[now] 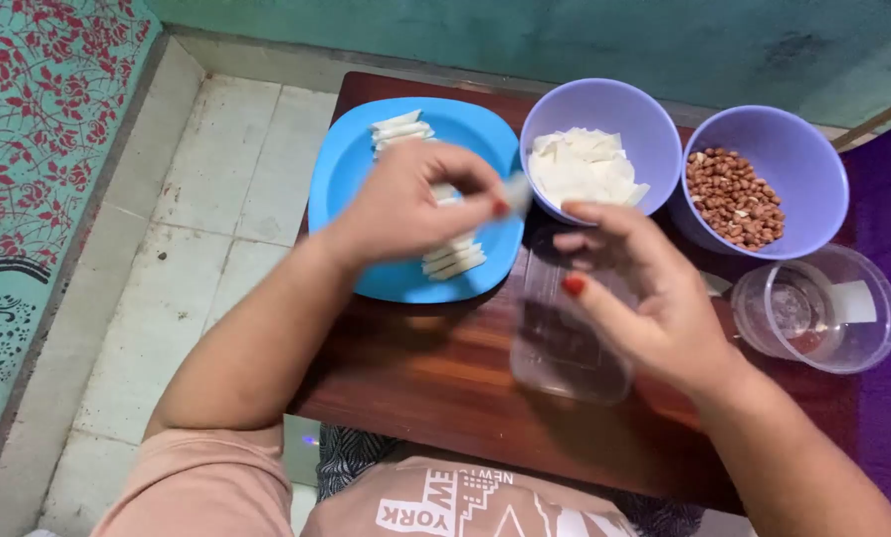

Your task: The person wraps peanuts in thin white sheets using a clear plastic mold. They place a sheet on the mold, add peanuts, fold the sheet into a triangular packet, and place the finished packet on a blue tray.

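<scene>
Surface (445, 378): a small dark wooden top, its near edge just over the person's lap, its far edge close to the green wall; pale floor tiles lie to its left, purple cloth to its right.
Blue plate (351, 189): far left of the surface, carrying a row of white rolled wrappers (453, 261) that runs away from the person; the row's long axis lies near-to-far.
Lilac bowls: two side by side along the far edge; the left bowl (604, 104) holds flat white sheets (580, 169), the right bowl (808, 149) holds brown peanuts (734, 194).
Round clear container (868, 338): at the right edge, just near of the peanut bowl.
Clear rectangular container (565, 348): centre of the surface, between plate and round container, long axis near-to-far, under the right hand.
Left hand (405, 204): over the plate, fingers pinched on a small white piece (516, 189), blurred, at the plate's right rim beside the sheet bowl.
Right hand (644, 288): half open, fingers spread above the clear rectangular container; whether it touches it I cannot tell.
Nearer hand: the left, already on the piece.
Open room: bare wood near the lap.
</scene>
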